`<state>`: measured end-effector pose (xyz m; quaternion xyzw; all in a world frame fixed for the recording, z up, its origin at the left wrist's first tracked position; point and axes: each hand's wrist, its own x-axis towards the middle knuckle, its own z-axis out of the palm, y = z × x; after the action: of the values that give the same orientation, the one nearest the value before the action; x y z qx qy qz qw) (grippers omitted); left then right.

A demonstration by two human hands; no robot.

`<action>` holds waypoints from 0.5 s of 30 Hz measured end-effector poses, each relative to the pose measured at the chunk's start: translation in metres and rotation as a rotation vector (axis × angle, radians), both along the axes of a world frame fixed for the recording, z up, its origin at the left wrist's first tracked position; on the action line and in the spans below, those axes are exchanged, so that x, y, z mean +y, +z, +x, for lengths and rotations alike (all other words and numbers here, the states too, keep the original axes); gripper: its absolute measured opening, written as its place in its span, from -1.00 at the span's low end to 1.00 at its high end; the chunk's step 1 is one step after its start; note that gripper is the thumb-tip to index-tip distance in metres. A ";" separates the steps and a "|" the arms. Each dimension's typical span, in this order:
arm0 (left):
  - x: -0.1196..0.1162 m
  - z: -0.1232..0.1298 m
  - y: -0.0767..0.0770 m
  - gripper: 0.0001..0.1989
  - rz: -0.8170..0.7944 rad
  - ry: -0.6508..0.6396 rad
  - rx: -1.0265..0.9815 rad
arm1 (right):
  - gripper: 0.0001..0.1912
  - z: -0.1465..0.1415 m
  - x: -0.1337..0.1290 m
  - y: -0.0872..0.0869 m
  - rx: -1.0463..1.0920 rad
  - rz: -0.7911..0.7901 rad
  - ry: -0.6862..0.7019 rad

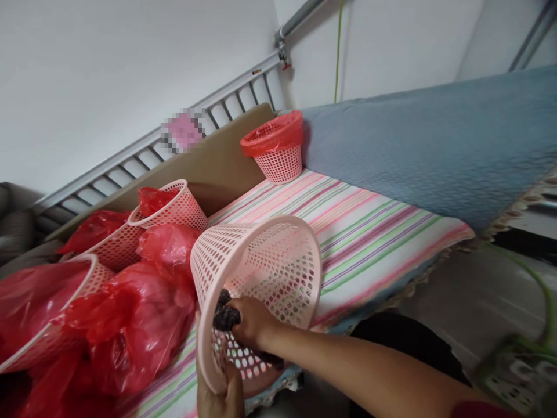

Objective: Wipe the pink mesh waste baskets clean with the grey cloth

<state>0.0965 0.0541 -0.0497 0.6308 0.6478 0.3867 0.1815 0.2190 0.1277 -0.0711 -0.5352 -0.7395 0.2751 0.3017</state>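
A pale pink perforated basket [278, 255] lies tipped over the striped cloth, its round opening facing me. My left hand [221, 389] grips its rim at the lower left, with the fingers partly behind the wall. Inside the opening, my right hand [255, 325] is closed around a dark, bunched cloth [226, 313], which lies near the basket's left inner wall. Red plastic bags [143, 313] and more pink baskets [178, 212] are just to the left.
A pink basket lined with a red bag [278, 148] stands at the back of the striped cloth [369, 238]. Behind are a tan board [217, 162] and a radiator [117, 174]. A blue-grey covered backrest [426, 139] runs to the right.
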 end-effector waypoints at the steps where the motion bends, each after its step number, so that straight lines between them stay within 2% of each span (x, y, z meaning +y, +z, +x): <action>1: 0.001 -0.002 0.010 -0.44 -0.022 0.019 -0.003 | -0.61 0.003 0.002 0.002 -0.051 0.008 0.018; 3: 0.002 -0.007 0.036 -0.46 -0.022 0.039 0.014 | -0.69 0.013 0.011 0.004 -0.234 0.035 0.005; 5: 0.004 -0.010 0.067 -0.44 0.056 -0.054 0.044 | -0.80 0.025 0.021 0.003 -0.371 0.065 -0.059; 8: 0.007 -0.009 0.101 -0.41 0.083 -0.183 0.210 | -0.72 0.034 0.033 -0.003 -0.386 0.126 -0.153; 11: 0.011 -0.005 0.108 -0.37 0.119 -0.286 0.309 | -0.53 0.032 0.035 -0.014 -0.379 0.196 -0.179; 15: 0.018 -0.008 0.097 -0.42 0.172 -0.407 0.381 | -0.39 0.026 0.031 -0.026 -0.305 0.208 -0.095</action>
<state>0.0890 0.0724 0.0468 0.8222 0.4950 0.2705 0.0763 0.2454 0.1589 -0.0973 -0.5709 -0.7750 0.0985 0.2523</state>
